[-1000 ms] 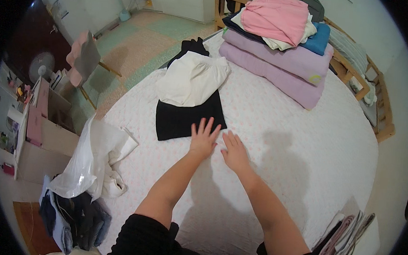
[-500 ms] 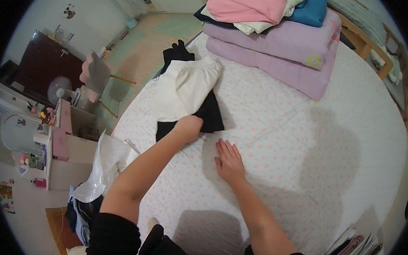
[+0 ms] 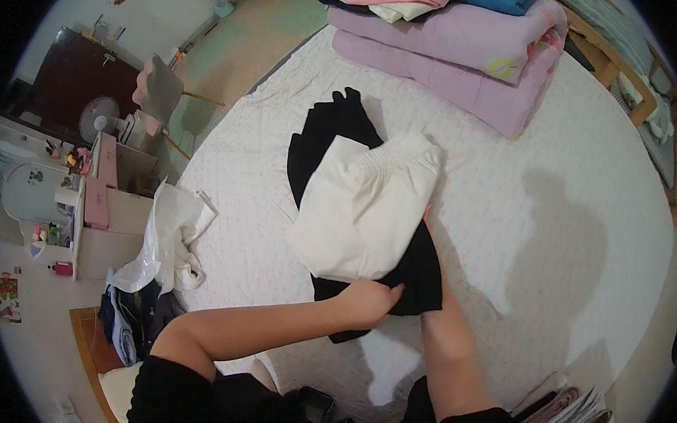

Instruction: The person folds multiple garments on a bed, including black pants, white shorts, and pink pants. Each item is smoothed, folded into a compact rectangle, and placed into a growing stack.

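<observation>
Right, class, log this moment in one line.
left hand: gripping folded black cloth garment; right hand: mostly hidden underneath; white gathered cloth garment: on top

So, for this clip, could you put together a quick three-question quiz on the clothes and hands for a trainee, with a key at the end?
1. What lies on top of the black cloth?
2. True or false: the left hand lies flat and open on the lilac bedding.
3. Can you judge the grip of the right hand here, and why or why not?

Key:
1. A white garment, with a gathered band at its far end.
2. False; it is closed on the black cloth near its near edge.
3. No; the black cloth covers most of that hand.
</observation>
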A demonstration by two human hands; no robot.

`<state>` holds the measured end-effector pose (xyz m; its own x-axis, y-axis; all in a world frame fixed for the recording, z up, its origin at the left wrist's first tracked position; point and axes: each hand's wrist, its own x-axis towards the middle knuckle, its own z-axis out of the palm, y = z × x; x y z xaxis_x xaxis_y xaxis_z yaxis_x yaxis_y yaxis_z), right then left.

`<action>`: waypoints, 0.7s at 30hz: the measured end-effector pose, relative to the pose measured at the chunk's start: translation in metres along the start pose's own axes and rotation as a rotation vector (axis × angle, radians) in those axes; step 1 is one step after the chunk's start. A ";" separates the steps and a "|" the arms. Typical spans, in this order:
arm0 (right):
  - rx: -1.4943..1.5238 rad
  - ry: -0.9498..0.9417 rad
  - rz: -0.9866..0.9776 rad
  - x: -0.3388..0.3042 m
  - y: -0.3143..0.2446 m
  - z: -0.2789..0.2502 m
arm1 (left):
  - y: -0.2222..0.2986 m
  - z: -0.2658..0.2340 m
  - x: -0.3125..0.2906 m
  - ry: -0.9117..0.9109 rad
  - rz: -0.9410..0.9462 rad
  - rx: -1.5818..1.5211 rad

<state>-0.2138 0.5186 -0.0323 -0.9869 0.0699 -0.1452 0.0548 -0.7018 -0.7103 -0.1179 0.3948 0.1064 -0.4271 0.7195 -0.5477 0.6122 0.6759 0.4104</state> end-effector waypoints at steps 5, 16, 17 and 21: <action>-0.272 -0.045 0.117 -0.063 -0.053 0.018 | -0.023 -0.002 -0.003 0.661 0.032 0.049; -0.019 0.215 0.658 -0.071 -0.064 0.036 | -0.115 -0.013 0.015 0.973 -0.189 -0.532; -0.075 0.207 0.656 -0.067 -0.057 0.029 | -0.132 -0.022 0.009 0.855 -0.377 -0.918; -0.193 0.229 0.698 -0.054 -0.041 0.007 | -0.232 -0.029 -0.056 1.205 -0.412 -1.498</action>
<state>-0.1639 0.5383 0.0097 -0.6581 -0.1846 -0.7300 0.7017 -0.5018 -0.5057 -0.2552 0.2029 0.0633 -0.9226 -0.2114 -0.3228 -0.3095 -0.0940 0.9462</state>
